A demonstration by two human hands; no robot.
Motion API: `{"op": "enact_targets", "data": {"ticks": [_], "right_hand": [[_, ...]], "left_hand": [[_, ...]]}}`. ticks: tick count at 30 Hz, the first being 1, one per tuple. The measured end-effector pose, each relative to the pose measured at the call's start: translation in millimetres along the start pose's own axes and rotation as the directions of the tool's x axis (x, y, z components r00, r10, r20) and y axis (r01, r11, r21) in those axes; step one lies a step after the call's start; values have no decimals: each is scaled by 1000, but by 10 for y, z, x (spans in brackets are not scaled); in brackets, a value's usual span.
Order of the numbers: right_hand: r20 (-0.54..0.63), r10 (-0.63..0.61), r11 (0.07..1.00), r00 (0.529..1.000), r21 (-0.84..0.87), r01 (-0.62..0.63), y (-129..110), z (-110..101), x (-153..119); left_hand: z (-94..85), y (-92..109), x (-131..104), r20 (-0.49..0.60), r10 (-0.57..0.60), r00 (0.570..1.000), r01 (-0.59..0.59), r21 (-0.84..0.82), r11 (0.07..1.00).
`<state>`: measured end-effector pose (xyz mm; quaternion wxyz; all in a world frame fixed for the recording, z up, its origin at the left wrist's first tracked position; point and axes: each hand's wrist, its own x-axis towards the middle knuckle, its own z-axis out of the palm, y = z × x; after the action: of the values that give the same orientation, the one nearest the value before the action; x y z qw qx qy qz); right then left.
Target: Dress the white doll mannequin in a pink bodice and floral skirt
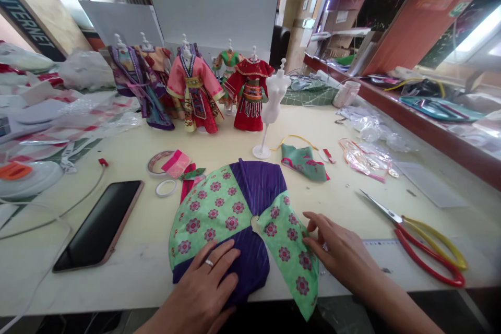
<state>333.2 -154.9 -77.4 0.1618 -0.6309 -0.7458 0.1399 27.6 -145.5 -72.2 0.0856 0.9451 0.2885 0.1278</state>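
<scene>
A round doll skirt piece of green flowered and purple panels lies on the table, with a small hole at its middle. One green panel hangs over the table's front edge on the right. My left hand, with a ring, lies spread over the lower purple panel. My right hand is at the outer edge of the right green panel, its fingers loosely bent and apart, fingertips on or beside the cloth. Behind the cloth stands a bare white mini mannequin. A small teal garment piece with a yellow cord lies beyond.
Scissors lie at right, over a ruler. A phone, tape roll, white ring and pink scraps are at left. Several dressed mini mannequins stand behind. Plastic bags are heaped at far left.
</scene>
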Motion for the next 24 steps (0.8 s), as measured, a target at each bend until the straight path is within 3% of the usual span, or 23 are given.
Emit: {"op": "enact_targets", "data": {"ticks": [5, 10, 13, 16, 19, 24], "right_hand": [[-29, -1, 993, 1000, 120, 5, -105, -10, 59], [36, 30, 947, 999, 320, -40, -91, -123, 103], [86, 55, 939, 995, 335, -81, -42, -136, 130], [68, 97, 958, 993, 266, -111, -14, -109, 168], [-14, 121, 990, 993, 80, -120, -9, -67, 202], [-60, 111, 965, 992, -230, -122, -62, 9, 253]], "left_hand": [[-45, 113, 72, -228, 10, 974, -36, -108, 994], [-272, 145, 249, -92, 10, 996, -32, -233, 972], [-255, 26, 404, -69, -40, 997, 26, -195, 981], [-97, -157, 599, -36, -16, 999, 13, -91, 996], [67, -316, 770, -30, 27, 999, -25, 63, 998], [121, -430, 1012, -55, 42, 998, -32, 167, 985]]}}
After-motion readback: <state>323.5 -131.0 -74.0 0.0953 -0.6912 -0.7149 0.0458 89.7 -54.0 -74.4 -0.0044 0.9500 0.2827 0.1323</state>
